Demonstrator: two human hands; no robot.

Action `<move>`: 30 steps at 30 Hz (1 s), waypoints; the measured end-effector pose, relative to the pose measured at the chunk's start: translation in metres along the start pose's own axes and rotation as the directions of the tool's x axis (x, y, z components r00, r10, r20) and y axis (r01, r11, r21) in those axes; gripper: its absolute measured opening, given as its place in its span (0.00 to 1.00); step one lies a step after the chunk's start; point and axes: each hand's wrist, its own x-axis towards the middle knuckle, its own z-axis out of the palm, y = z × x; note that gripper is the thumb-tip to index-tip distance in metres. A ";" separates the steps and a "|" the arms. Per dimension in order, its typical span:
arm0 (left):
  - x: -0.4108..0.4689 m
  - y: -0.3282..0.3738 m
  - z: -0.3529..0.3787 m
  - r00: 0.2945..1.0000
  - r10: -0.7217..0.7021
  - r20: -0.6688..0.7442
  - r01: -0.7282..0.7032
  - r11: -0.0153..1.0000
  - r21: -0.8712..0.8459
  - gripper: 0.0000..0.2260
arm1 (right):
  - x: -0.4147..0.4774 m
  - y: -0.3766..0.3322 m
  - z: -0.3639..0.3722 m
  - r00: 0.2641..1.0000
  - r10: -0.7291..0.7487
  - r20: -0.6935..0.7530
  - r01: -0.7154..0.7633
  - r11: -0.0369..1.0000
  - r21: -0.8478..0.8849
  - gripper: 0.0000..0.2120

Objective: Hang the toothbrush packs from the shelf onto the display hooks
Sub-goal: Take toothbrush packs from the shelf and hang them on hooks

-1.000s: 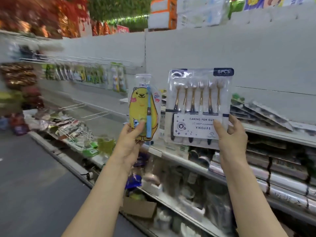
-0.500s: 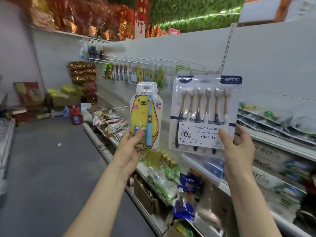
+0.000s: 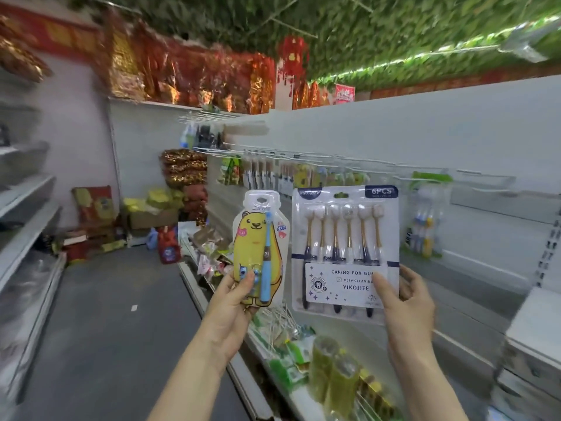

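The left hand (image 3: pixel 233 302) grasps the bear pack (image 3: pixel 261 247) by its bottom edge, thumb pressed on the front and fingers behind. The pack stands upright. It is a yellow bear card with one blue toothbrush, and its hang hole is at 12 o'clock.

At 3 o'clock from it, just beside but not touching, the right hand (image 3: pixel 406 308) grasps the six-pack (image 3: pixel 344 247) at its lower right corner, at about 5 o'clock on the card. The thumb lies across the white label and the fingers are behind. This pack is upright too, with six brushes in a row, heads up.

Both packs are held in the air in front of the white panel (image 3: pixel 394 132). The hooks (image 3: pixel 303 158) run along it at 12 o'clock from the packs, and several carry hanging packs (image 3: pixel 303 177). Another hung pack (image 3: pixel 423 226) shows at 3 o'clock from the six-pack.

The shelf (image 3: pixel 239 372) with green bottles (image 3: pixel 334 372) lies at 6 o'clock. Boxes (image 3: pixel 151 217) sit on the floor (image 3: pixel 106 329) at 9 o'clock.
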 end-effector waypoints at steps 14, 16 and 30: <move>0.258 0.096 -0.159 0.976 -0.086 0.201 0.092 0.996 -0.020 0.11 | 0.070 0.096 0.281 0.983 -0.076 -0.165 0.074 0.997 -0.016 0.17; 0.296 0.114 -0.186 0.974 -0.102 0.203 0.111 0.993 -0.034 0.12 | 0.082 0.109 0.328 0.980 -0.075 -0.186 0.069 0.997 -0.040 0.17; 0.522 0.141 -0.298 0.970 -0.152 0.187 0.161 0.987 -0.030 0.11 | 0.182 0.241 0.533 0.979 -0.076 -0.189 0.071 0.997 -0.035 0.15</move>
